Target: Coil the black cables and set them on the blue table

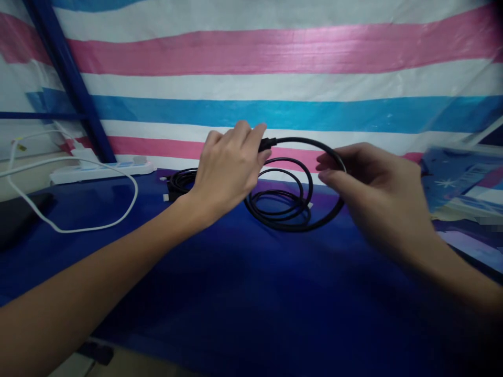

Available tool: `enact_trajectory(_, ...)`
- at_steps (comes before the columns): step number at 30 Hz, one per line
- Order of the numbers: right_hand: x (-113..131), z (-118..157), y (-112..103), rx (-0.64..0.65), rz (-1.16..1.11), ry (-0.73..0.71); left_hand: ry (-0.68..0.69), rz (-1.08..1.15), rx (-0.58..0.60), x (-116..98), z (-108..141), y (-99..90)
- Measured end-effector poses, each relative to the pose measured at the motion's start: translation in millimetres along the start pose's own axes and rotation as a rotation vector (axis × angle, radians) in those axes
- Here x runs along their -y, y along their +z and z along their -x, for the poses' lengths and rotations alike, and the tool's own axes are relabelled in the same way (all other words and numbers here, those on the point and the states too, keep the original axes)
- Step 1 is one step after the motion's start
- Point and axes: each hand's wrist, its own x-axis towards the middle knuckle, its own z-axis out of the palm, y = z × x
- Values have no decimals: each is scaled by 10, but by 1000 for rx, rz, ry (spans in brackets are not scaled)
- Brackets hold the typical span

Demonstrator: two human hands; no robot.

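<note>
My left hand (231,167) pinches a black cable (302,140) by its plug end, thumb and fingers closed on it above the blue table. From there the cable arcs to the right and down into loose loops. At the right side of the arc, my right hand (381,193) is curled around the cable, which runs between thumb and forefinger; a small gap shows between the fingertips. The lower loops (279,209) hang or rest near the tabletop, and a pale connector tip (310,206) shows beside them. Behind my left wrist lies another coiled black cable (183,180), partly hidden.
A white power strip (106,172) with a plugged-in white cable (135,193) stands at the back left of the blue table (251,303). A dark flat object (23,214) lies at the left edge. Blue printed packaging (456,178) stands at the right, before a striped sheet (275,52).
</note>
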Motion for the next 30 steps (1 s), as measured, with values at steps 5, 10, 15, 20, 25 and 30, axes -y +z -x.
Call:
enact_trajectory(5, 1, 27, 49, 449, -650, 315, -119, -8, 118, 15, 14, 72)
enact_trajectory(10, 72, 113, 74, 691, -747, 326, -69, -9, 296, -42, 13, 17)
enact_trajectory(15, 93, 171, 89, 717, -760, 247, -178, 151, 282, -33, -51, -69)
enact_trajectory(20, 6, 193, 144, 568, -645, 144, -527, 714, 451, -31, -44, -8)
enact_trajectory(25, -83, 208, 211, 591, -427, -109, -774, 1275, 676, -141, -2, -35)
enact_trajectory(30, -43, 235, 282, 465, -364, -124, -808, 1434, 811, -231, 29, -62)
